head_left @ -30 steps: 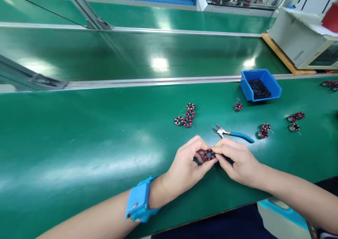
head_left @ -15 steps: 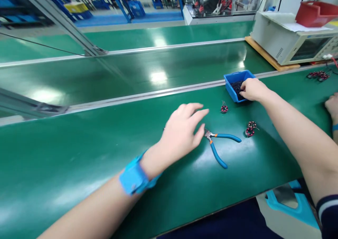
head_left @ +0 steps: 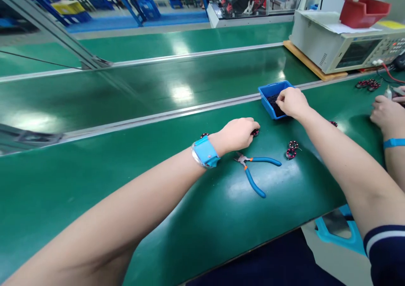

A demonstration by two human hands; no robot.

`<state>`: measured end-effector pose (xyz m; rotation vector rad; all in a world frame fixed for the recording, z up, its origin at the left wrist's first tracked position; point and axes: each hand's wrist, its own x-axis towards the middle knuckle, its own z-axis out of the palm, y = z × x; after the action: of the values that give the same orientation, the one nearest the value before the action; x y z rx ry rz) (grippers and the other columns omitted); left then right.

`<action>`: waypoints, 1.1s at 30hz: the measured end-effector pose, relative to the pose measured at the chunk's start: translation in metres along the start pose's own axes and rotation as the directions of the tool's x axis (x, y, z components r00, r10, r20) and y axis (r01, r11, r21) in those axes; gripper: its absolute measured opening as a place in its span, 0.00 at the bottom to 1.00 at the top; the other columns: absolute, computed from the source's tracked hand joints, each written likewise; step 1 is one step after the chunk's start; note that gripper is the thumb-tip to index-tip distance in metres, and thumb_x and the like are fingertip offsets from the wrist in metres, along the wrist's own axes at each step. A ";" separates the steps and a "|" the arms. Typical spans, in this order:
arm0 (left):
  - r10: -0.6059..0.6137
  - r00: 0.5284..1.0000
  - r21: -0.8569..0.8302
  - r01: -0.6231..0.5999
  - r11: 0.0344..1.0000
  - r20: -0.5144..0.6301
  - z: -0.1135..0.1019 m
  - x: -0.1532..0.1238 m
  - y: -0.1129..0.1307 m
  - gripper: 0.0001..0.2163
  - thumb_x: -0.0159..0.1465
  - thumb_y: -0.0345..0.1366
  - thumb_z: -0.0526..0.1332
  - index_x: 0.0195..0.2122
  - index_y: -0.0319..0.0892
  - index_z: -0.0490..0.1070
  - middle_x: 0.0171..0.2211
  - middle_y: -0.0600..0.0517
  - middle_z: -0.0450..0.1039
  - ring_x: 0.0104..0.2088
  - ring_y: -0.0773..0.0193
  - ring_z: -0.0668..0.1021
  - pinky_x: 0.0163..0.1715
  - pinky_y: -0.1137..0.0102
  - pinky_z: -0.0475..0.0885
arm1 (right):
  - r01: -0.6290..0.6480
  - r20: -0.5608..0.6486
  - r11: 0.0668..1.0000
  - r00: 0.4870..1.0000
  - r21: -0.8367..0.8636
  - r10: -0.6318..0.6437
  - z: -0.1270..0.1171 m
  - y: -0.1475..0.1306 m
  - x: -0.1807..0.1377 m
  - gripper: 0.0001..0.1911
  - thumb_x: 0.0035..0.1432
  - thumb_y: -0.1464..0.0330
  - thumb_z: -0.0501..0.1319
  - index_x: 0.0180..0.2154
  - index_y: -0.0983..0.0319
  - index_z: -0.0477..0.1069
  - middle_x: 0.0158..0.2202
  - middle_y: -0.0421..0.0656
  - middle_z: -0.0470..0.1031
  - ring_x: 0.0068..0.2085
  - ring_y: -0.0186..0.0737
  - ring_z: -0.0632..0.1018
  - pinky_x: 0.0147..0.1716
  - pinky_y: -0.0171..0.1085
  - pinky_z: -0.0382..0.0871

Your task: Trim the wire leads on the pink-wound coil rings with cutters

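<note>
My left hand point(head_left: 238, 133), with a blue wrist strap point(head_left: 205, 151), lies curled over a small round coil part point(head_left: 255, 132) with red windings on the green table point(head_left: 95, 176). The fingers close around that part. My right hand point(head_left: 292, 101) reaches into a blue bin point(head_left: 265, 94) of small black pieces, fingers bent down inside it; what they pinch is hidden. Blue-handled cutters point(head_left: 253, 170) lie open on the table just in front of my left hand. Two more coil parts point(head_left: 291, 149) sit to the right of the cutters.
Another person's hand point(head_left: 384, 113) with a blue wrist strap works at the right edge near more coil parts point(head_left: 367, 84). A beige test instrument point(head_left: 344, 45) on a wooden board carries a red bin point(head_left: 363, 11). A conveyor belt point(head_left: 158, 83) runs behind the table.
Both hands left the coil part they held together. My right hand went to the blue bin and my left hand reached forward and closed over a coil part. The view shifted right.
</note>
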<state>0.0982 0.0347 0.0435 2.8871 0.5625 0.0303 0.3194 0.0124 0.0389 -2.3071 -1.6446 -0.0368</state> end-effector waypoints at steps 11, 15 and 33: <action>-0.520 0.853 -0.946 0.194 0.260 0.032 0.021 -0.130 0.047 0.14 0.54 0.33 0.63 0.41 0.33 0.72 0.33 0.47 0.75 0.27 0.68 0.76 0.25 0.76 0.73 | -0.191 0.206 0.146 0.974 0.971 -0.095 -0.001 -0.087 -0.138 0.11 0.50 0.62 0.68 0.29 0.64 0.75 0.26 0.42 0.78 0.24 0.31 0.76 0.26 0.32 0.73; -0.574 0.818 -0.936 0.236 0.262 0.045 0.040 -0.153 0.051 0.12 0.54 0.34 0.64 0.38 0.33 0.72 0.31 0.49 0.73 0.20 0.76 0.70 0.20 0.79 0.69 | -0.351 0.370 0.127 0.912 0.928 -0.177 0.018 -0.113 -0.171 0.11 0.47 0.63 0.69 0.29 0.64 0.76 0.26 0.43 0.79 0.23 0.31 0.77 0.20 0.29 0.69; -0.531 0.835 -0.874 0.145 0.463 -0.142 0.044 -0.151 0.047 0.08 0.53 0.30 0.62 0.33 0.35 0.75 0.28 0.52 0.70 0.22 0.74 0.73 0.18 0.81 0.71 | -0.300 0.360 0.328 0.922 0.896 -0.141 0.015 -0.117 -0.166 0.11 0.49 0.62 0.68 0.30 0.64 0.76 0.19 0.39 0.74 0.19 0.31 0.73 0.18 0.30 0.68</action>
<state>-0.0215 -0.0731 0.0126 1.7398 0.8955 0.6652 0.1519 -0.1013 0.0194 -1.4166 -1.1008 1.1779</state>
